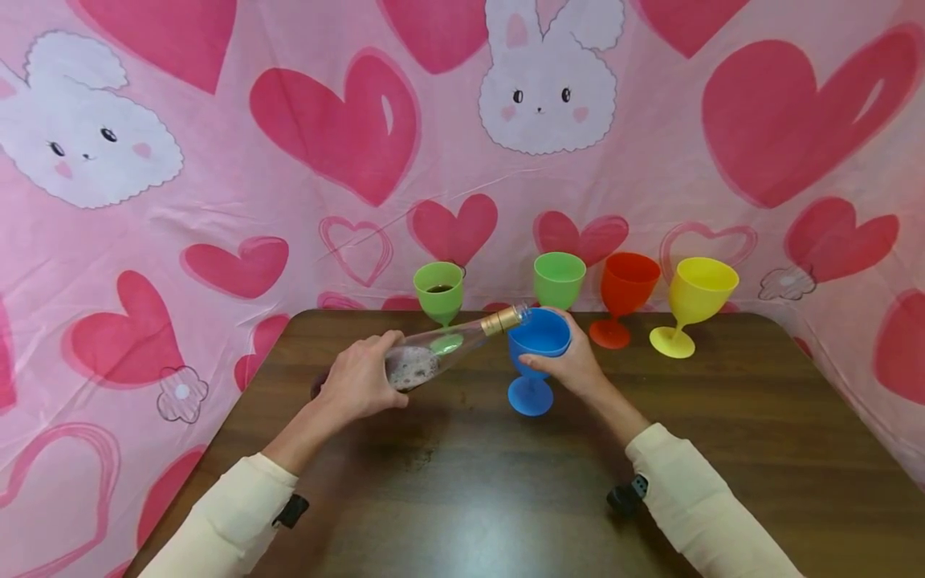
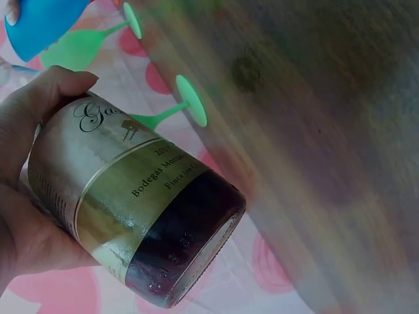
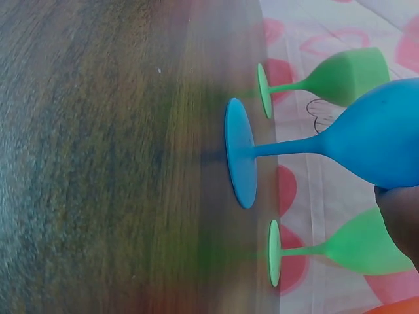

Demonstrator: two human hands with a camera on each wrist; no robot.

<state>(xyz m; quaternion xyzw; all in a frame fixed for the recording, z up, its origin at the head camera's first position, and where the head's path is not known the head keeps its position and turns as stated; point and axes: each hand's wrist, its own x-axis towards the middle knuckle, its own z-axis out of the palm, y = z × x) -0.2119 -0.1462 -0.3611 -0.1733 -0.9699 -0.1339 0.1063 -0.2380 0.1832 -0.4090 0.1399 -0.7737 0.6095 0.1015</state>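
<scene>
My left hand (image 1: 361,373) grips a clear glass wine bottle (image 1: 415,365) round its body. The bottle lies tilted, its gold-collared neck pointing right with the mouth at the rim of a blue goblet (image 1: 531,365). In the left wrist view, dark liquid shows near the base of the labelled wine bottle (image 2: 137,196). My right hand (image 1: 571,357) holds the blue goblet's bowl from the right, thumb at the front. Its stem and round foot show below in the right wrist view, where the blue goblet (image 3: 366,137) stands before two green ones. No stream of liquid is discernible.
Behind the bottle stands a green goblet (image 1: 438,301) with dark liquid inside. Along the back right are another green goblet (image 1: 560,281), a red goblet (image 1: 627,293) and a yellow goblet (image 1: 697,293). A pink heart-patterned cloth (image 1: 448,136) hangs behind the brown wooden table (image 1: 462,482).
</scene>
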